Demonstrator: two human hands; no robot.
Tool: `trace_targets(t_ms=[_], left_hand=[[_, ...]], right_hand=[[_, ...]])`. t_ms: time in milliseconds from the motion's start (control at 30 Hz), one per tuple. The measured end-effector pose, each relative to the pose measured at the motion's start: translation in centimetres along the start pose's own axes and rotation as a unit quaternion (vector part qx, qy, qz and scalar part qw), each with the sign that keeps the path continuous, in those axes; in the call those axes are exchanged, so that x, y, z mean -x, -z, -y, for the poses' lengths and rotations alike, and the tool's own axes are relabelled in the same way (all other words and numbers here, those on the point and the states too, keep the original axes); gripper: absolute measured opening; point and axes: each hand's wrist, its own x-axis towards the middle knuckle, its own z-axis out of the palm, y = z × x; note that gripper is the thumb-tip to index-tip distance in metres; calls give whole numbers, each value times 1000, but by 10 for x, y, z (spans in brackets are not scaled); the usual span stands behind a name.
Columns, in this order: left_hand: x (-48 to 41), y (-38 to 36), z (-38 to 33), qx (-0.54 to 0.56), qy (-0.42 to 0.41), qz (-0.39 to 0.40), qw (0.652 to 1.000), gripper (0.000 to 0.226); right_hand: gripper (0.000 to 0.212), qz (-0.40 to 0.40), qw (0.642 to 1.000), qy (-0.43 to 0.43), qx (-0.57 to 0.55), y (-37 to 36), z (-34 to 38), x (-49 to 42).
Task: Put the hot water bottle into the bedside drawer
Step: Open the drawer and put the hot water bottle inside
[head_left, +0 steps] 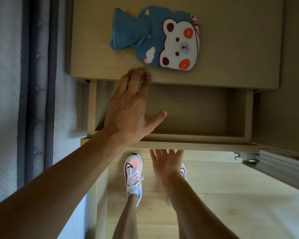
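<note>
The hot water bottle (155,38), in a blue cover with a white bear face, lies flat on top of the bedside table (231,49). Below it the drawer (193,109) stands pulled out, with nothing visible inside. My left hand (131,107) stretches over the drawer's left part, fingers apart, fingertips at the tabletop's front edge just short of the bottle. My right hand (166,163) hovers below the drawer's front panel, palm open, holding nothing.
A bed with a grey cover and dark frame (38,83) runs along the left. My feet in white shoes (133,173) stand on the pale wood floor under the drawer. A metal rail on a caster (248,157) sits at the right.
</note>
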Motion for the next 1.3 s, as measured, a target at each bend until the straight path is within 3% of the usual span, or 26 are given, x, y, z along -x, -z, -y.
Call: trace_targets(t_ms=[33, 133, 233, 300, 400, 467, 600, 700, 833, 967, 1067, 1200, 1300], left_hand=[[0, 0, 0, 0, 1, 7, 1000, 99], [2, 6, 0, 7, 0, 39, 999, 99], [3, 19, 2, 46, -10, 37, 998, 90], [-3, 31, 5, 66, -15, -11, 998, 79], [-24, 47, 12, 142, 41, -115, 982, 65], [-41, 54, 17, 202, 114, -155, 960, 67], [-64, 55, 17, 298, 200, -104, 928, 69], [-69, 54, 16, 314, 216, -82, 921, 64], [-59, 68, 11, 332, 242, -75, 908, 57], [-1, 92, 2, 378, 249, -62, 889, 54], [60, 101, -5, 429, 244, -61, 868, 46], [102, 87, -8, 441, 294, 24, 848, 66], [95, 74, -5, 461, 286, 72, 837, 41]], right_hand=[[65, 19, 999, -32, -16, 7, -7, 10], [50, 138, 965, -43, 219, 25, -17, 58], [25, 189, 904, 141, 357, 7, 17, 98], [15, 174, 865, 294, 367, -24, 57, 111], [8, 123, 798, 440, 393, -78, 111, 111], [20, 99, 747, 488, 440, -114, 136, 100], [50, 80, 661, 500, 553, -160, 157, 74], [55, 71, 670, 476, 565, -170, 158, 63], [48, 78, 749, 435, 493, -173, 162, 69], [42, 131, 748, 414, 501, -134, 146, 100], [39, 165, 768, 375, 492, -81, 119, 128], [44, 137, 762, 327, 542, -31, 90, 134], [28, 147, 780, 298, 530, -29, 91, 117]])
